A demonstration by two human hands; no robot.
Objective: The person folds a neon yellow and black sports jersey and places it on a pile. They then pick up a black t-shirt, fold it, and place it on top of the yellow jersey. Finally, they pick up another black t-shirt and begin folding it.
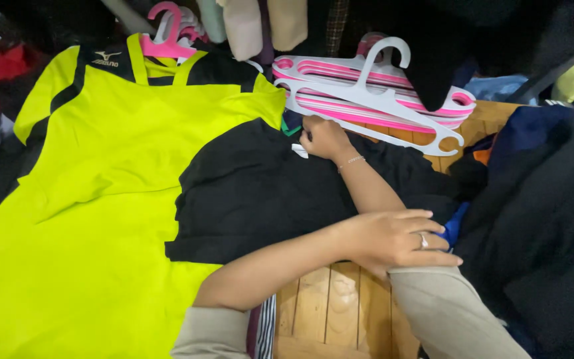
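Head view: I noted arms crossed over black garment [260, 193] spread on wooden surface [330, 306], centre of scene. Left hand [400, 238] lay flat at near right edge of garment, fingers extended and together, pressing cloth, gripping nothing; ring visible. Right hand [323, 137] sat at far edge, fingers curled, pinching garment near its collar. Yellow jersey [101, 186] lay left, partly under black garment. Stack of pink and white hangers [373, 100] lay just beyond right hand. Dark clothes [539, 219] were heaped at right.
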